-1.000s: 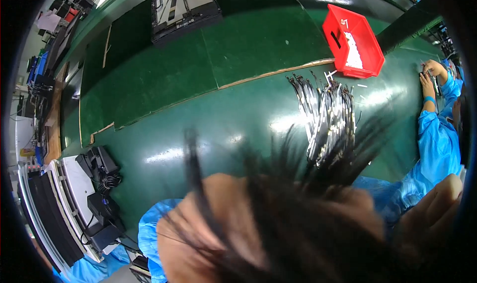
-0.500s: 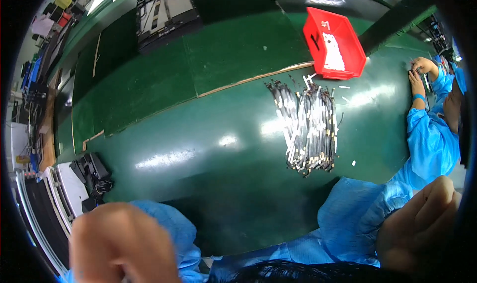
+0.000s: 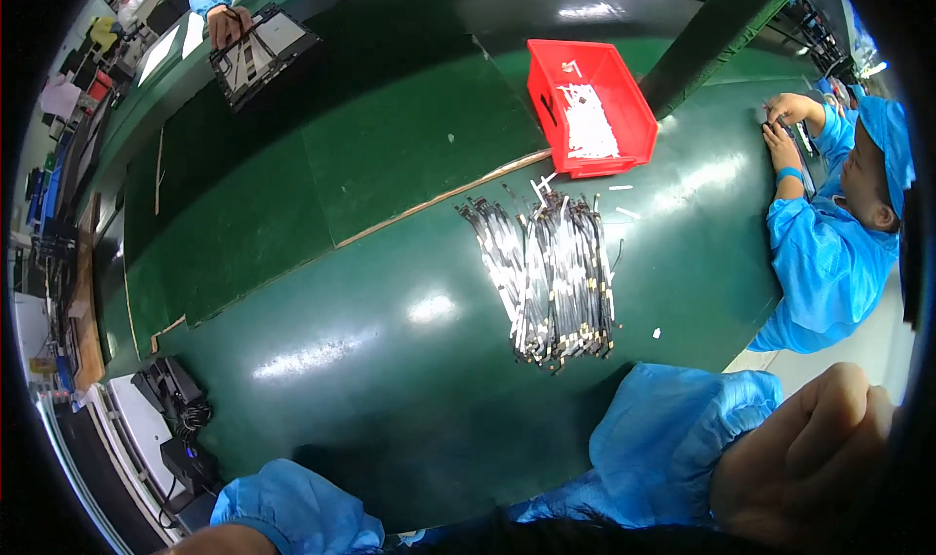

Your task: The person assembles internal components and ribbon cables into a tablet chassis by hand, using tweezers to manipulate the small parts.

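Observation:
My right hand (image 3: 804, 453) is raised at the lower right, its fingers curled closed. Whatever may be inside them is hidden. At the lower left only the wrist end of my left hand (image 3: 222, 540) shows below its blue sleeve; the fingers are out of the picture. Neither hand touches the green table (image 3: 409, 370). A bundle of black-and-white cables (image 3: 565, 282), with small gold-coloured bits at the near ends, lies on the table, nearest to my right sleeve.
Beyond the cables stands a red bin (image 3: 639, 116) holding white strips (image 3: 590, 126). A green post (image 3: 717, 43) rises beside it. A co-worker (image 3: 819, 233) in blue sits at right. At far left, another person's hand (image 3: 226, 27) touches a flat framed panel (image 3: 268, 53). Black devices (image 3: 174, 394) stand at left.
My left hand has dropped mostly out of the picture at the lower edge. My right hand stays raised and curled. The whole view has shifted, so the cables and bin sit further left.

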{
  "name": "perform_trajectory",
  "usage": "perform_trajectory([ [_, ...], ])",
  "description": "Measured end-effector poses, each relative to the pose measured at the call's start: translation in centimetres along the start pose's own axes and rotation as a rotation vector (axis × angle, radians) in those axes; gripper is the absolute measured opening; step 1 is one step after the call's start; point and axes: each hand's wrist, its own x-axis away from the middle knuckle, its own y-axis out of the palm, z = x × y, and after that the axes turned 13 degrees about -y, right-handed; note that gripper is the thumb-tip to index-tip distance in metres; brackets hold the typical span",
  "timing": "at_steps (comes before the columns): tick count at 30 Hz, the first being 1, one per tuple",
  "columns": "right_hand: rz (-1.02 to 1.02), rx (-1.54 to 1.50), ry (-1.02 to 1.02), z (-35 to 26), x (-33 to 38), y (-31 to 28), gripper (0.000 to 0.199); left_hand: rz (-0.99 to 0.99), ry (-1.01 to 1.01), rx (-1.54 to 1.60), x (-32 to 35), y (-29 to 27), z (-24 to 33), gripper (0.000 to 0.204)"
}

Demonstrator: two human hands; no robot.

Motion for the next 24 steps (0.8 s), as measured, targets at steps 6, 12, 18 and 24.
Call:
perform_trajectory([
  [6,-0.018,-0.022,0.024,-0.1,0.2,-0.2,0.011,0.050,-0.057,0.100,0.9,0.5,-0.8,0.021],
  [12,-0.023,-0.053,0.042,-0.1,0.2,0.3,0.011,0.097,-0.125,0.188,1.0,1.3,-0.9,0.021],
  [18,-0.015,-0.122,0.086,-0.2,0.2,1.2,0.010,0.183,-0.204,0.252,0.6,2.9,-0.3,0.022],
  [24,-0.038,-0.178,0.097,0.1,-0.1,1.8,0.010,0.237,-0.249,0.318,0.8,4.1,-0.1,0.022],
])
